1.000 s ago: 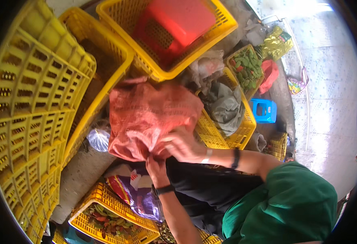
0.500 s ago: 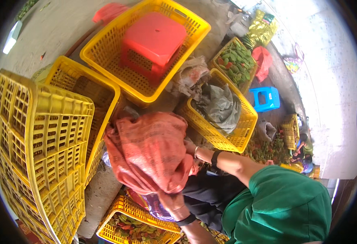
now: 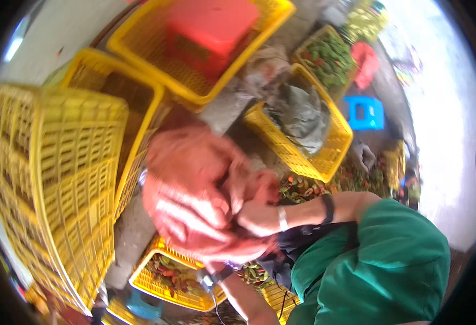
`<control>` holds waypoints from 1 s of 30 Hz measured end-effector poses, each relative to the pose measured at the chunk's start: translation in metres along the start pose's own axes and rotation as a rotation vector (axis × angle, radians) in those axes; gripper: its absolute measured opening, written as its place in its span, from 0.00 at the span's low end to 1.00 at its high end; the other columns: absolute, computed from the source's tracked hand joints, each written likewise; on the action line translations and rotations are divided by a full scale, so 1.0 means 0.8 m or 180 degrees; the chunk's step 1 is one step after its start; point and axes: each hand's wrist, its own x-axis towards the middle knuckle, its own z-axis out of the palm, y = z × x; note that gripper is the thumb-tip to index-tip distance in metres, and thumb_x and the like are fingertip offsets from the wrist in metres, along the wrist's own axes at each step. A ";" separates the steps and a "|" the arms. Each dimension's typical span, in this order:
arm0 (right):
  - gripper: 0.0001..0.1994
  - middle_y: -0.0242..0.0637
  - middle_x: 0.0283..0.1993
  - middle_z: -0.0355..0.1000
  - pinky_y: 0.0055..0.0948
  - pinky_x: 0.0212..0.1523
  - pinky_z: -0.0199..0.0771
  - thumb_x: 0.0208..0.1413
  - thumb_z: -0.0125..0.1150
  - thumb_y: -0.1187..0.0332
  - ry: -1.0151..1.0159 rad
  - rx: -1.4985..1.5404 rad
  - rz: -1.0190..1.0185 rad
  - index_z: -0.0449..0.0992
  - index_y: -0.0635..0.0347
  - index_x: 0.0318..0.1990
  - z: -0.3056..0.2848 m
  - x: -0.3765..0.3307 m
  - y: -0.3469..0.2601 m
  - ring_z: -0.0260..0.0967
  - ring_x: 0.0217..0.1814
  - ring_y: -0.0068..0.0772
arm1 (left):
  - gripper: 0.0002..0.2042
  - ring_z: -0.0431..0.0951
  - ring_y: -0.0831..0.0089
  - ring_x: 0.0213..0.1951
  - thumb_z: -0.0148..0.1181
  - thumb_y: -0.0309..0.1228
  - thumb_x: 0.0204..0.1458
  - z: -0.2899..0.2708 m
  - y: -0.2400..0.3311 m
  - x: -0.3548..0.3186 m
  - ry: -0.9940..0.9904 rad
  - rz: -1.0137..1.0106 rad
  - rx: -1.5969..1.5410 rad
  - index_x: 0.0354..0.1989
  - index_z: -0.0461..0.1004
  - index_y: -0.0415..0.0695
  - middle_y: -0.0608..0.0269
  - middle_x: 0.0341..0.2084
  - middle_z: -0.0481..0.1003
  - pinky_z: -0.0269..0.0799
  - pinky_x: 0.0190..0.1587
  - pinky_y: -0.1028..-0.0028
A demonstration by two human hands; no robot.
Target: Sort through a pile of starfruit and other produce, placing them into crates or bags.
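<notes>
Nearest, the right hand [image 3: 257, 216] is closed in a pinch on a fold of the pink plastic bag [image 3: 194, 189], a crinkled, glossy sack bunched above the person's lap. The left hand [image 3: 216, 266] sits under the bag's lower edge; its fingers are hidden, so its grip cannot be told. Below lies a yellow lattice crate of chillies [image 3: 156, 284]. Left, a tall yellow crate stack [image 3: 59, 179] crowds close. Farther off, a crate holding grey sheeting [image 3: 333, 149], then a red stool [image 3: 211, 24].
</notes>
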 end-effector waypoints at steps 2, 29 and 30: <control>0.05 0.51 0.25 0.69 0.46 0.26 0.65 0.41 0.60 0.74 0.0781 0.0279 -0.0032 0.70 0.63 0.24 -0.045 -0.005 0.006 0.69 0.26 0.55 | 0.20 0.75 0.58 0.42 0.50 0.44 0.58 0.036 -0.046 0.021 -0.0312 0.0014 0.0465 0.49 0.69 0.40 0.53 0.39 0.74 0.71 0.47 0.61; 0.10 0.35 0.30 0.73 0.31 0.26 0.74 0.63 0.49 0.61 -0.2825 -0.2080 0.1759 0.69 0.57 0.42 -0.022 0.155 0.096 0.73 0.29 0.29 | 0.12 0.73 0.69 0.37 0.50 0.32 0.57 0.014 -0.279 -0.314 0.2675 -0.0493 -0.1787 0.47 0.68 0.39 0.55 0.34 0.73 0.70 0.43 0.70; 0.10 0.35 0.29 0.72 0.31 0.26 0.73 0.63 0.49 0.62 -0.2682 -0.2660 0.1294 0.70 0.58 0.41 -0.017 0.159 0.065 0.72 0.29 0.28 | 0.13 0.74 0.67 0.37 0.51 0.32 0.56 0.049 -0.283 -0.330 0.2755 -0.0574 -0.1833 0.46 0.68 0.39 0.55 0.35 0.73 0.70 0.42 0.70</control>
